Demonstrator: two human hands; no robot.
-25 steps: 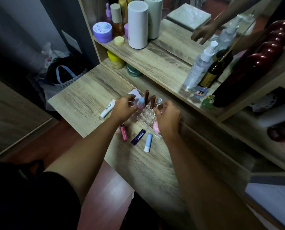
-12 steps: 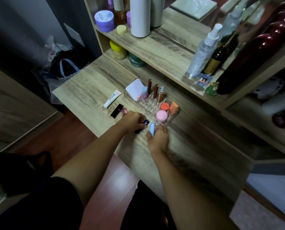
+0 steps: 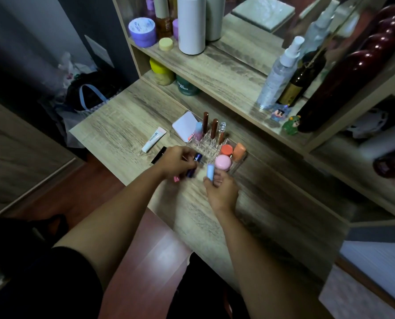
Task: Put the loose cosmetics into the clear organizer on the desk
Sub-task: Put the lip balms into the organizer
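Several items already in organizer (image 3: 214, 146). Left hand (image 3: 178, 163) closed on navy stick (image 3: 194, 165), right hand (image 3: 221, 189) on blue stick (image 3: 210, 172). White tube (image 3: 154, 139), black stick (image 3: 158, 155), pink stick (image 3: 176, 179) left on table (image 3: 113, 134).

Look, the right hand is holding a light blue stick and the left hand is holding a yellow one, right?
Not quite. The head view shows the right hand holding the light blue stick, but the stick in the left hand is dark blue, not yellow.
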